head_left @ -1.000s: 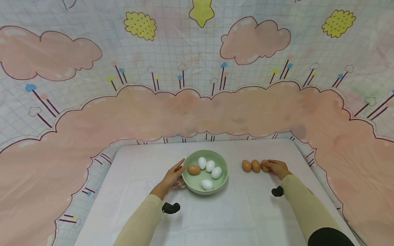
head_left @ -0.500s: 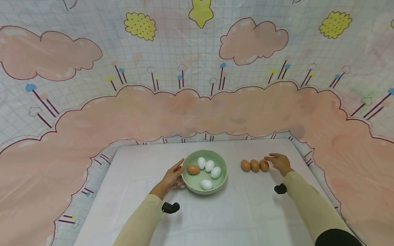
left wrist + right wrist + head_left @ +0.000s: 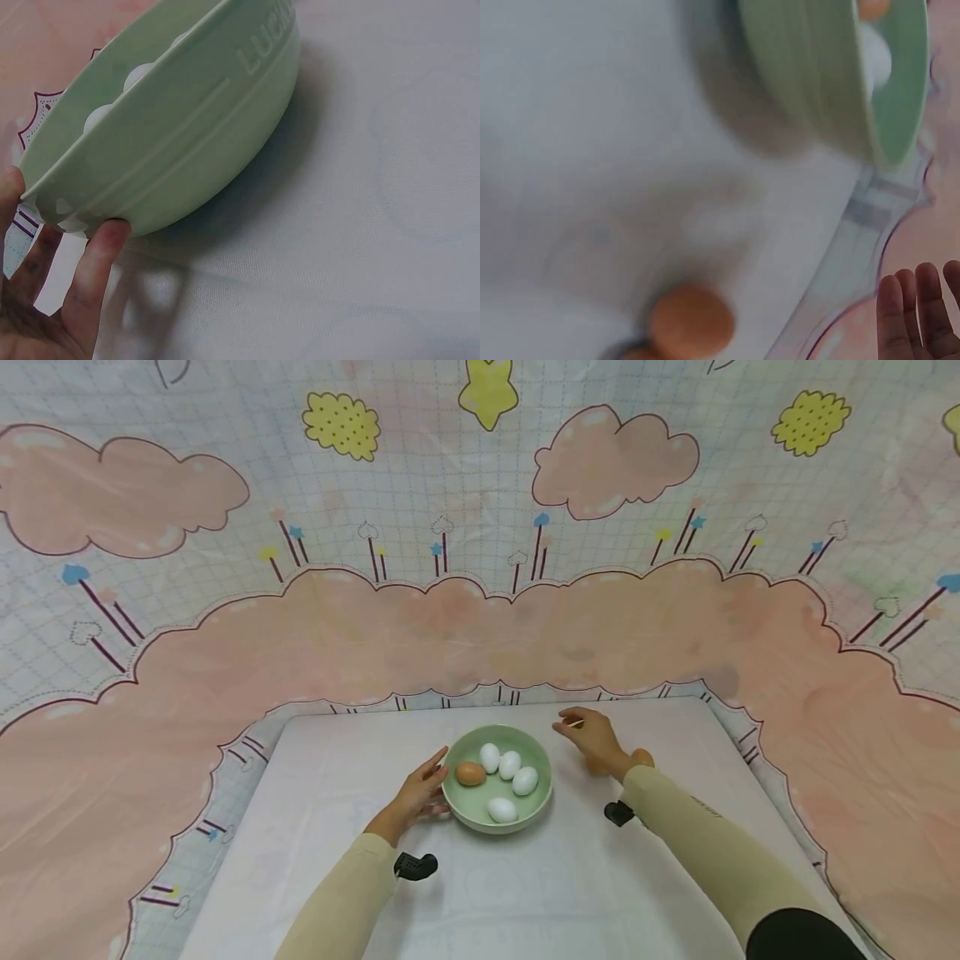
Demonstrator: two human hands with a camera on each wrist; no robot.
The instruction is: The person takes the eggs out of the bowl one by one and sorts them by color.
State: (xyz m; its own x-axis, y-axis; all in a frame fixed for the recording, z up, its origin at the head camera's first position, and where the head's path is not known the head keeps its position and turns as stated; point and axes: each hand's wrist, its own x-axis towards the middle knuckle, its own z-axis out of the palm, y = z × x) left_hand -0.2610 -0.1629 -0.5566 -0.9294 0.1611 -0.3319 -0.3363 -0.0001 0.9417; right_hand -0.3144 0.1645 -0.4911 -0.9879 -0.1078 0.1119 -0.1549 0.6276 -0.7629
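A green bowl stands on the table with several white eggs and a brown egg inside. My left hand touches the bowl's left side; in the left wrist view, its extended fingers rest against the outer wall near the rim. My right hand is in the air right of the bowl, fingers extended, holding nothing. Partly hidden behind that hand and wrist, brown eggs lie on the table. The right wrist view also shows a brown egg, blurred, below the bowl.
A white-covered table carries everything. Behind it hangs a printed backdrop with pink clouds and yellow shapes. Small black devices sit at both wrists.
My right hand has left the row of brown eggs at the right and moved left toward the bowl, its forearm now crossing over the eggs. My left hand stays at the bowl.
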